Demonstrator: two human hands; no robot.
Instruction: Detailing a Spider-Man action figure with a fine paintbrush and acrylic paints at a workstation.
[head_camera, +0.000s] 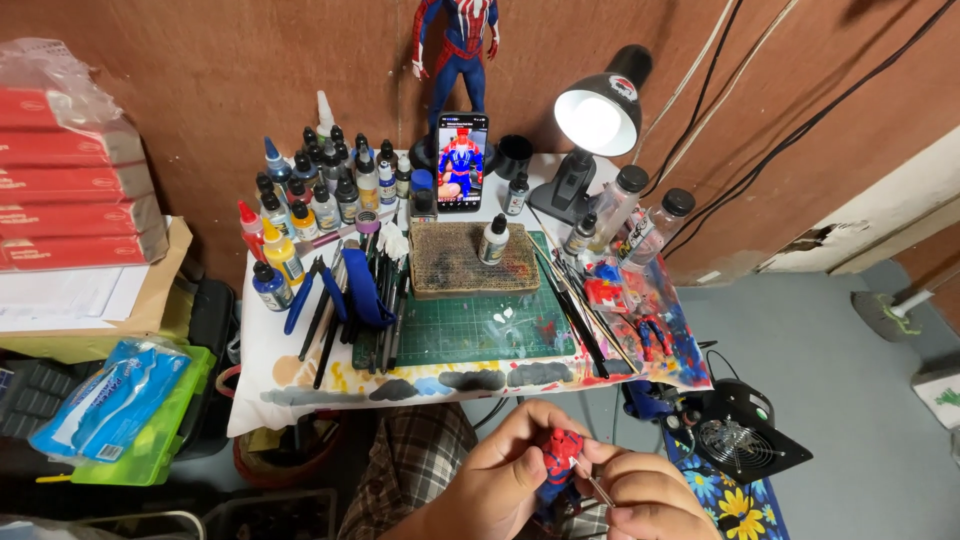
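Below a paint-smeared table (300, 385), a small red-and-blue plastic figure (558, 462) is clasped upright in the left hand (500, 478); a thin metal-tipped brush (597, 488), pinched by the right hand (650, 500), is angled up-left onto it.

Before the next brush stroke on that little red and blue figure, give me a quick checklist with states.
1. Left hand grips the figure: ok.
2. Right hand holds the thin brush near the figure: ok.
3. Paint on the brush tip: cannot tell.
4. Desk lamp lit: ok.
5. Phone showing a reference picture, upright: ok.
6. Dropper bottle on the cork block capped: ok.
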